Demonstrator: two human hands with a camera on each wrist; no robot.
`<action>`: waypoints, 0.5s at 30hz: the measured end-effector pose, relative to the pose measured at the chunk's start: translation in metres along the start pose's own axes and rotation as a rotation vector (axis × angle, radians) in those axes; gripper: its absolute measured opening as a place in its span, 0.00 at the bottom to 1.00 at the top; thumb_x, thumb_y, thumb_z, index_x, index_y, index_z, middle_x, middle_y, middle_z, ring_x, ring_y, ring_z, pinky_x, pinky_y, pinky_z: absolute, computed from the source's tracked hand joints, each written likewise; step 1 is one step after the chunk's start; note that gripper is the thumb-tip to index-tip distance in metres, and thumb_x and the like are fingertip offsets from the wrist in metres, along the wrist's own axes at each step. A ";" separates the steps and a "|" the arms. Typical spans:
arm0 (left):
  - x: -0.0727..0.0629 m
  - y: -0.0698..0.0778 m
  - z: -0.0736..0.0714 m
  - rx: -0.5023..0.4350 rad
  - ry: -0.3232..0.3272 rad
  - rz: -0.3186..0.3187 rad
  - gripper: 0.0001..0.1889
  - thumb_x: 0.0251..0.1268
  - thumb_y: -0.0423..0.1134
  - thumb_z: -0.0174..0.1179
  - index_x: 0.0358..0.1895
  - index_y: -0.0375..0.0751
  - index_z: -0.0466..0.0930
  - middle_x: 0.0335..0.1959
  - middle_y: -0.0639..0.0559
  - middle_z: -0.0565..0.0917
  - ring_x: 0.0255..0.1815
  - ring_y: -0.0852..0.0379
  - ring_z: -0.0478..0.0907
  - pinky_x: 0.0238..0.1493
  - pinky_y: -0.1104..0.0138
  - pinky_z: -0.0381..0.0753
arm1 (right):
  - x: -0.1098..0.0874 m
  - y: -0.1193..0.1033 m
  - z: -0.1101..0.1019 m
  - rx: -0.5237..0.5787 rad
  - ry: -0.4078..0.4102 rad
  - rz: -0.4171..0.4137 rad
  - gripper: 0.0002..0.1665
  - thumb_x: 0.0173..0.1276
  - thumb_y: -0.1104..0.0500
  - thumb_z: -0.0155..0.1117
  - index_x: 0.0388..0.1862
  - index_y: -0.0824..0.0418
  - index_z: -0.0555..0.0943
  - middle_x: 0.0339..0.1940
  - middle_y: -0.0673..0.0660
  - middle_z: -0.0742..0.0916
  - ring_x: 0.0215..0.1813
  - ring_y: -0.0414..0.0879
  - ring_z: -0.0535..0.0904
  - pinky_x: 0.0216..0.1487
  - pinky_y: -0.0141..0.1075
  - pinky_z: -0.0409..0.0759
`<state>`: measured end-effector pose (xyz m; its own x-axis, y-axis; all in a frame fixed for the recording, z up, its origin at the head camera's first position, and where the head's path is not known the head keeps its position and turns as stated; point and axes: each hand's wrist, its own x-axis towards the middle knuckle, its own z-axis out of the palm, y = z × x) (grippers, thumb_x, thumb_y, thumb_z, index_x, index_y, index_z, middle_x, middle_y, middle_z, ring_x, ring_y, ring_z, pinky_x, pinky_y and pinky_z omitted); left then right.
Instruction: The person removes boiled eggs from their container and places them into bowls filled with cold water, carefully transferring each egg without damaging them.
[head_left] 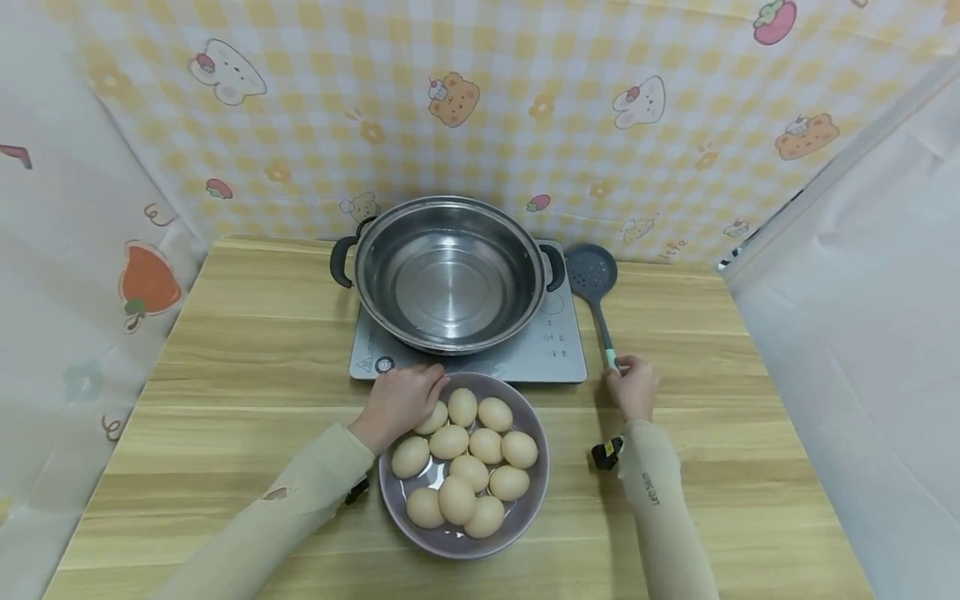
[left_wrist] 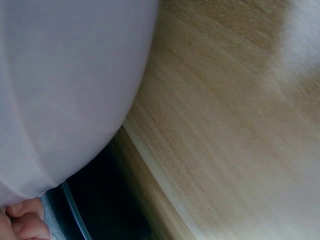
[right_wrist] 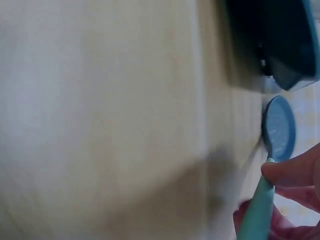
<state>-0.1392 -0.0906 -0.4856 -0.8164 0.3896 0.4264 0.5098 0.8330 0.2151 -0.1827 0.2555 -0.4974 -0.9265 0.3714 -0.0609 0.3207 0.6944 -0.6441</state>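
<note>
A grey-purple bowl (head_left: 392, 500) full of brown eggs (head_left: 457, 500) stands at the front of the table. At its upper left rim my left hand (head_left: 401, 400) grips the edge; in the left wrist view curled fingers (left_wrist: 30, 222) show against the underside of the bowl (left_wrist: 70, 90). To the right, my right hand (head_left: 633, 390) holds a grey skimmer (head_left: 592, 271) by the end of its green handle (right_wrist: 257, 210), thumb against it. The skimmer's perforated head points away from me, beside the cooker.
A steel pot (head_left: 450, 329) with black side handles, clear liquid apparently inside, sits on a white induction cooker (head_left: 540, 362) behind the bowl. The wooden table (head_left: 262, 358) ends at a checked curtain (head_left: 510, 150) at the back, with white sheets at both sides.
</note>
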 end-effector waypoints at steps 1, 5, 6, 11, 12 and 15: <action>0.000 0.000 0.000 -0.002 -0.004 0.001 0.11 0.61 0.41 0.56 0.21 0.45 0.71 0.12 0.53 0.72 0.09 0.54 0.69 0.10 0.64 0.64 | -0.001 0.002 0.001 -0.013 -0.008 0.014 0.14 0.60 0.64 0.58 0.45 0.70 0.78 0.36 0.67 0.82 0.30 0.50 0.77 0.27 0.33 0.74; 0.001 0.002 -0.001 -0.007 0.005 0.008 0.11 0.61 0.41 0.56 0.21 0.45 0.72 0.12 0.53 0.73 0.10 0.54 0.70 0.10 0.63 0.65 | 0.000 0.005 0.004 -0.074 -0.013 0.035 0.15 0.60 0.63 0.58 0.45 0.68 0.78 0.36 0.66 0.83 0.27 0.49 0.78 0.25 0.34 0.74; 0.001 0.002 -0.002 -0.007 0.013 0.008 0.11 0.61 0.41 0.56 0.21 0.45 0.72 0.13 0.53 0.73 0.10 0.54 0.70 0.10 0.63 0.65 | 0.001 0.005 0.004 -0.082 -0.007 0.030 0.15 0.60 0.63 0.59 0.45 0.68 0.78 0.37 0.67 0.83 0.27 0.49 0.79 0.25 0.35 0.74; 0.000 0.000 -0.001 -0.007 0.021 -0.005 0.09 0.60 0.41 0.57 0.23 0.45 0.74 0.13 0.52 0.74 0.10 0.53 0.72 0.10 0.62 0.65 | 0.003 0.004 0.007 -0.105 0.007 0.013 0.14 0.59 0.63 0.59 0.44 0.68 0.78 0.36 0.67 0.83 0.28 0.51 0.79 0.26 0.36 0.74; -0.001 -0.001 -0.001 -0.012 0.006 -0.019 0.09 0.60 0.42 0.57 0.23 0.45 0.74 0.13 0.52 0.74 0.11 0.53 0.72 0.11 0.62 0.66 | 0.003 0.004 0.008 -0.115 0.003 0.009 0.14 0.59 0.63 0.59 0.44 0.68 0.78 0.36 0.67 0.83 0.28 0.51 0.79 0.26 0.36 0.74; -0.006 -0.005 -0.003 -0.098 -0.080 -0.127 0.10 0.62 0.46 0.55 0.27 0.45 0.77 0.16 0.53 0.77 0.15 0.53 0.74 0.15 0.62 0.68 | -0.001 0.007 0.013 -0.147 -0.014 -0.033 0.16 0.59 0.63 0.60 0.46 0.69 0.78 0.36 0.67 0.84 0.29 0.52 0.80 0.28 0.38 0.76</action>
